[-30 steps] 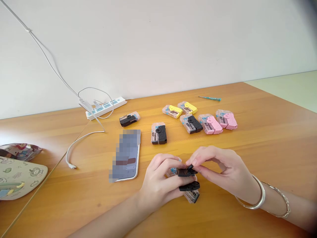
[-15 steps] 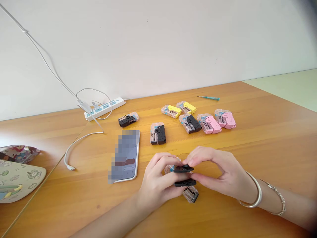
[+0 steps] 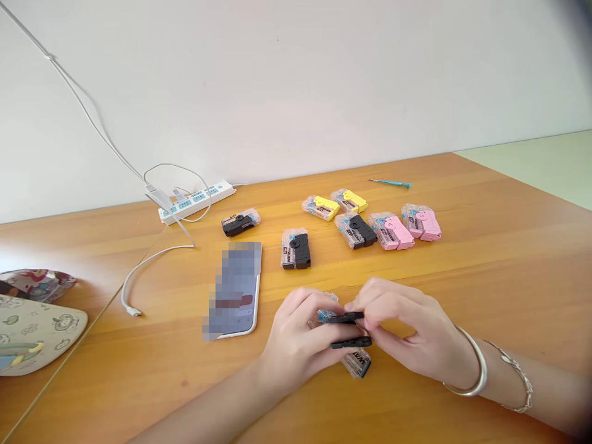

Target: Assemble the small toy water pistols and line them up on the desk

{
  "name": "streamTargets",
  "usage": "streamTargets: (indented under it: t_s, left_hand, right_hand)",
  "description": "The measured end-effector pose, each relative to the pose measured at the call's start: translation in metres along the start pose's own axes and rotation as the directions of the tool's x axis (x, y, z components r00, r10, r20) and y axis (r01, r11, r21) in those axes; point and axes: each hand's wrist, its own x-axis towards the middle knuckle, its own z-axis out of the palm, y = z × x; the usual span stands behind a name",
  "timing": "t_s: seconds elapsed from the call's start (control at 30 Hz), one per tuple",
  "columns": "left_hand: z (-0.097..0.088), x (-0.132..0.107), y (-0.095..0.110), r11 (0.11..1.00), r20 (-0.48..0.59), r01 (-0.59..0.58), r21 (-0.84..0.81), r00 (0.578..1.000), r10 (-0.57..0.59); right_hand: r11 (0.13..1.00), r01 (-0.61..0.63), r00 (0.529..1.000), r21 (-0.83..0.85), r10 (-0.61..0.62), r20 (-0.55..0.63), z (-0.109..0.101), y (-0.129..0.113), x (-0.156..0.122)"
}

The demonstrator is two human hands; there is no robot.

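Two narrow, flat black plastic pieces, the upper (image 3: 345, 318) and the lower (image 3: 351, 342), are sitting one above the other to the right of the white-edged phone (image 3: 238, 305). The left hand (image 3: 298, 336) is grasping both, a finger running between them and hiding their left ends. The right hand (image 3: 411, 330) is pinching the upper one's right end, its fingertips covering the contact. Clear plastic with dark lettering (image 3: 357, 362) is showing below them and more is showing above; fingers are blocking the middle, so whether this is one shell cannot be told.

Beyond, right of the phone, clear-shelled cases are lying: two black (image 3: 302, 248) (image 3: 363, 232), two yellow (image 3: 327, 208) (image 3: 354, 201) and two pink (image 3: 398, 233) (image 3: 426, 224). Bluish patches are showing through several shells; their contents are otherwise unclear. Another black case (image 3: 241, 223) is lying behind the phone. Pixelation is masking much of the phone's screen. Far left of it, a cream cartoon-print bag (image 3: 37, 330) is running out of view, its contents indistinct.
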Motion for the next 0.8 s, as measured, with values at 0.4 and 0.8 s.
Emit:
streamTargets:
  t_s: [0.4,0.8]
  left_hand:
    - [0.002,0.004,-0.001,0.985,-0.046,0.174,0.003,0.984,-0.173]
    - [0.005,0.005,0.0,0.926,0.272,0.372,0.068,0.886,-0.376]
  right_hand:
    - [0.936,-0.349,0.934,0.053,0.342,0.105,0.006,0.009,0.001]
    - [0.573,-0.59,0.701,0.569,0.713,0.009,-0.002,0.025,0.013]
